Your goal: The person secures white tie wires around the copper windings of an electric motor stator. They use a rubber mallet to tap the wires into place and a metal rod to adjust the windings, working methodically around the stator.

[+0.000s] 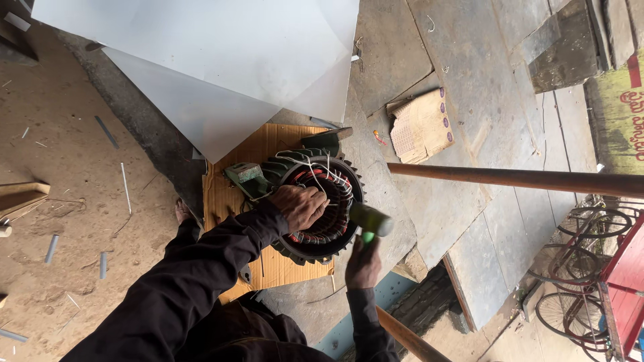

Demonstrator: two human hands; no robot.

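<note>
Rough stone slabs (469, 114) and a dirt floor (67, 221) form the ground; on a sheet of brown cardboard (221, 201) laid between them a finned motor stator (322, 201) is set, its red copper windings and white ties exposed; the left hand (300, 206) is pressed down on the winding, fingers curled over its edge; the right hand (363, 263) is clenched around the green handle of a mallet (370, 221), whose head is held just beside the stator's rim; pale grey sheets (221, 60) lie beyond the stator; a worn booklet (421, 126) rests on the slabs; a brown pipe (516, 179) crosses at the right; bicycle wheels (570, 268) stand beside a red cart (627, 281).
</note>
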